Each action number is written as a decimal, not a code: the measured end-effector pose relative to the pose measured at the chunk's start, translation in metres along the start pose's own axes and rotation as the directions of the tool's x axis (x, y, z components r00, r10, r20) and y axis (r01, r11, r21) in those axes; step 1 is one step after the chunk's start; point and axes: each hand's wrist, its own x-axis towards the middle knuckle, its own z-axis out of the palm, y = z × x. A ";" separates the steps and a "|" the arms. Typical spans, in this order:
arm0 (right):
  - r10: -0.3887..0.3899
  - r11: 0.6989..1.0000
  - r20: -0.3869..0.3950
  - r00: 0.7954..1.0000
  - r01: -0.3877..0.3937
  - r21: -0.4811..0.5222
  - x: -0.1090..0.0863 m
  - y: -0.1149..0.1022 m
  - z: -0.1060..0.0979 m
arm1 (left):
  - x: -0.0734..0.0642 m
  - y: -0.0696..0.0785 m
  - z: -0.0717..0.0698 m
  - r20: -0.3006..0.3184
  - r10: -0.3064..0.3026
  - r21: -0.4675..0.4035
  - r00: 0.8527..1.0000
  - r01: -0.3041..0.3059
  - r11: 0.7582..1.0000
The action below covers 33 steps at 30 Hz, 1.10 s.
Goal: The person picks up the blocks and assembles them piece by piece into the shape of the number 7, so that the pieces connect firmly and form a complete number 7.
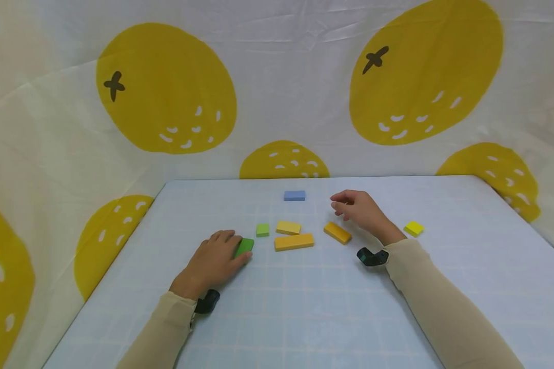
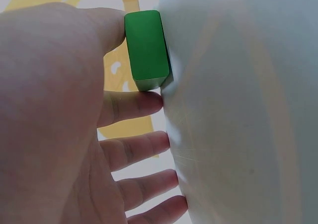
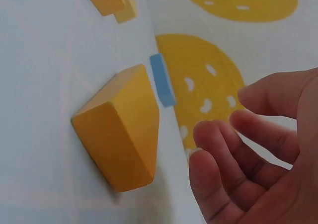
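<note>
A green block (image 1: 244, 247) on the table is pinched by my left hand (image 1: 214, 260). In the left wrist view the thumb meets one end of that green block (image 2: 147, 47) and the index finger the other, while the remaining fingers spread with their tips at the tabletop. Above the table, my right hand (image 1: 361, 209) holds nothing, its fingers loosely bent. Just below it in the head view lies an orange block (image 1: 337, 233). The right wrist view shows this orange block (image 3: 119, 134) beside the fingertips, apart from them.
Between the hands lie a small light green block (image 1: 262, 230), a pale yellow block (image 1: 288, 227) and a longer yellow-orange block (image 1: 294, 242). Farther back is a blue block (image 1: 294, 196). A bright yellow block (image 1: 414, 228) sits right of the right wrist. Patterned cloth (image 1: 295, 92) hangs behind the table.
</note>
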 end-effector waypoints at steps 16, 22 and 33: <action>-0.031 0.998 0.006 0.999 0.032 -0.048 -0.017 0.016 -0.002 | 0.004 0.001 0.004 -0.013 0.007 0.002 1.000 -0.007 1.000; -0.024 0.999 0.008 1.000 0.024 -0.035 -0.022 0.020 -0.010 | 0.003 0.000 0.002 -0.014 0.004 0.006 1.000 -0.004 1.000; -0.013 1.000 -0.035 0.999 0.012 -0.025 -0.030 0.026 -0.024 | 0.002 0.000 0.000 0.001 -0.014 0.002 1.000 0.014 1.000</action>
